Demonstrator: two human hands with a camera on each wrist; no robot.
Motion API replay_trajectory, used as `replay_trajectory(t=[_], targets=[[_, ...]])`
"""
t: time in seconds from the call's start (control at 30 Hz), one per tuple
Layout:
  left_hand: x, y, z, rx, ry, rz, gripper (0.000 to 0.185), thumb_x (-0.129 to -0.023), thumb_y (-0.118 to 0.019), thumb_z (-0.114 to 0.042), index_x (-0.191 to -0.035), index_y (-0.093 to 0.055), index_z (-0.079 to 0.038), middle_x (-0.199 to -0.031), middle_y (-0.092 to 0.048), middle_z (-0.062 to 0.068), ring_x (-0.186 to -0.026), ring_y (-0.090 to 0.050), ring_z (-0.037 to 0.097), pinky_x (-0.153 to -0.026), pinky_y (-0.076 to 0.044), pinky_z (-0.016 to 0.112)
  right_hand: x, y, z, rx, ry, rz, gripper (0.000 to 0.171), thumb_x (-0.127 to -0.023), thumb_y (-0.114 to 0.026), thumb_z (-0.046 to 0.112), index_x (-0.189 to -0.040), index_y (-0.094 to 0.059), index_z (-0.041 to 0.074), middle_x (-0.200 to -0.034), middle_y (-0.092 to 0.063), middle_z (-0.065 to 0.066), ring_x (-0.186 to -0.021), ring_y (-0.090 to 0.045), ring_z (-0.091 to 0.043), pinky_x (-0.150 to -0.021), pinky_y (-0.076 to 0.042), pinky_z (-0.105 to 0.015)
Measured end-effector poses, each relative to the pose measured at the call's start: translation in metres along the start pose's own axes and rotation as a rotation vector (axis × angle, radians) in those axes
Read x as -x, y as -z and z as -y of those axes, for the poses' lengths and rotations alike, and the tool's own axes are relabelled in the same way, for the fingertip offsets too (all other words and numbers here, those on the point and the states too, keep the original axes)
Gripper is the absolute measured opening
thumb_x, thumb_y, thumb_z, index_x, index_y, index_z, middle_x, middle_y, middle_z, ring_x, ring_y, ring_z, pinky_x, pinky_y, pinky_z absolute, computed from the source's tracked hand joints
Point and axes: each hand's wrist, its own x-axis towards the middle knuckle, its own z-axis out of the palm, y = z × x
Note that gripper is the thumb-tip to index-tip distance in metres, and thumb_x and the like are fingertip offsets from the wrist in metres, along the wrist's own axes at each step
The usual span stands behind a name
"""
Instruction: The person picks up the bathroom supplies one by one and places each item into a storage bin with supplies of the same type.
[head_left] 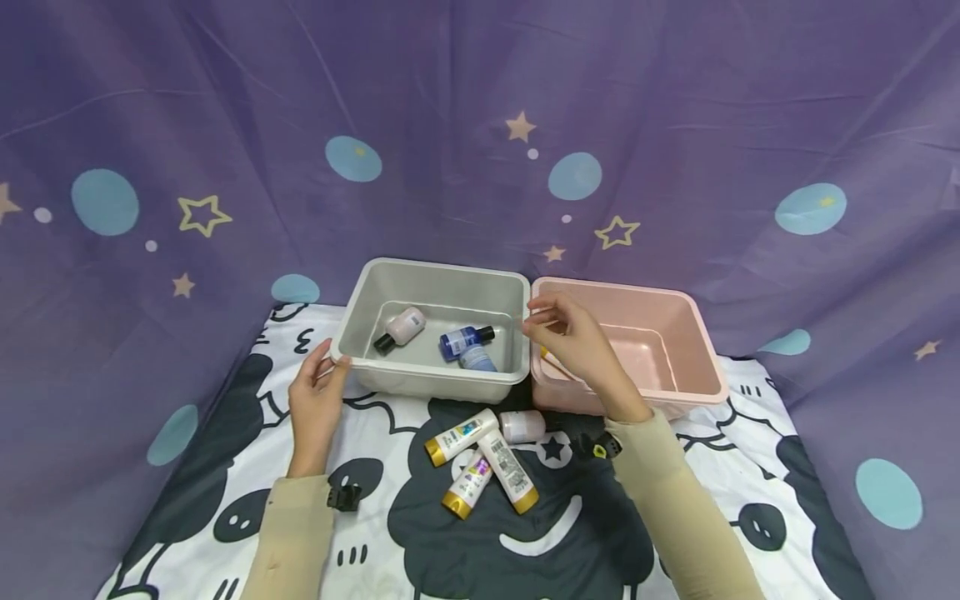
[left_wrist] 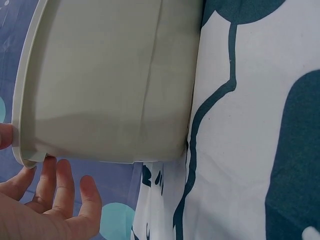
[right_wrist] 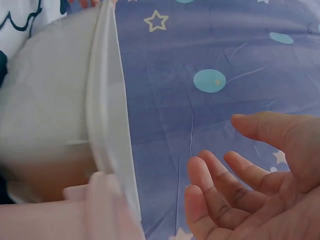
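Head view: the left hand (head_left: 317, 408) grips the gray bin (head_left: 427, 383) by its near left rim; the right hand (head_left: 576, 335), fingers loosely curved around nothing, hovers near the pink bin (head_left: 637, 346). Work appears partway: a pinkish bottle (head_left: 406, 326), dark blue bottle (head_left: 459, 342) and light blue bottle (head_left: 477, 359) lie in the gray bin, a mostly hidden yellow-ended item (head_left: 544, 353) in the pink; three gold-capped tubes (head_left: 510, 471) and a pale bottle (head_left: 523, 427) remain outside, on the printed cloth (head_left: 585, 567).

Grey bin (head_left: 427, 381), pink bin (head_left: 626, 306), starry purple cloth (head_left: 450, 100)
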Motion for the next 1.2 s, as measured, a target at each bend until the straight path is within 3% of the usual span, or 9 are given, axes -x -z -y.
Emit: replay_trajectory(t=[0.23, 0.43, 0.63, 0.87, 1.03, 1.2], targets=[[0.001, 0.001, -0.002, -0.013, 0.023, 0.003, 0.052, -0.097, -0.068, -0.033, -0.145, -0.054, -0.020, -0.127, -0.064, 0.010, -0.106, -0.061, 0.014, -0.083, -0.046, 0.021, 0.046, 0.003, -0.020, -0.027, 0.036, -0.028, 0.032, -0.093, -0.073, 0.009, -0.121, -0.062, -0.003, -0.105, -0.070, -0.015, -0.095, -0.066, -0.027, -0.080, -0.052, -0.032], [0.001, 0.002, -0.003, -0.013, 0.022, 0.002, 0.053, -0.097, -0.067, -0.034, -0.146, -0.054, -0.019, -0.127, -0.063, 0.012, -0.106, -0.061, 0.014, -0.083, -0.046, 0.021, 0.079, 0.006, -0.040, -0.040, 0.018, -0.037, 0.025, -0.093, -0.072, 0.008, -0.116, -0.065, 0.003, -0.102, -0.071, -0.014, -0.093, -0.067, -0.026, -0.078, -0.053, -0.027], [0.000, 0.003, -0.002, -0.001, 0.020, -0.004, 0.053, -0.097, -0.068, -0.034, -0.145, -0.054, -0.018, -0.127, -0.063, 0.012, -0.105, -0.061, 0.013, -0.084, -0.046, 0.020, 0.101, 0.005, -0.065, -0.080, -0.069, -0.037, 0.026, -0.093, -0.073, 0.010, -0.115, -0.065, -0.001, -0.101, -0.070, -0.014, -0.087, -0.067, -0.026, -0.071, -0.053, -0.025], [0.000, 0.001, -0.002, -0.024, 0.022, -0.001, 0.055, -0.097, -0.067, -0.039, -0.146, -0.054, -0.018, -0.127, -0.063, 0.012, -0.105, -0.061, 0.013, -0.083, -0.046, 0.019, 0.119, -0.006, -0.097, -0.183, -0.163, -0.039, 0.030, -0.092, -0.071, 0.001, -0.116, -0.060, -0.012, -0.107, -0.065, -0.026, -0.087, -0.067, -0.015, -0.069, -0.054, -0.026], [0.000, 0.000, -0.002, -0.017, 0.019, -0.002, 0.053, -0.097, -0.067, -0.035, -0.146, -0.054, -0.018, -0.127, -0.063, 0.012, -0.105, -0.061, 0.012, -0.082, -0.045, 0.019, 0.126, -0.014, -0.119, -0.210, -0.247, -0.093, 0.029, -0.090, -0.072, 0.000, -0.115, -0.061, -0.011, -0.111, -0.064, -0.030, -0.089, -0.066, -0.013, -0.071, -0.057, -0.032], [0.000, -0.001, -0.002, -0.014, 0.017, -0.004, 0.052, -0.097, -0.068, -0.032, -0.145, -0.055, -0.018, -0.126, -0.064, 0.012, -0.103, -0.061, 0.011, -0.081, -0.045, 0.019, 0.127, -0.021, -0.134, -0.316, -0.342, -0.134, 0.032, -0.091, -0.069, -0.003, -0.119, -0.058, -0.016, -0.112, -0.063, -0.031, -0.090, -0.067, -0.020, -0.077, -0.058, -0.042]])
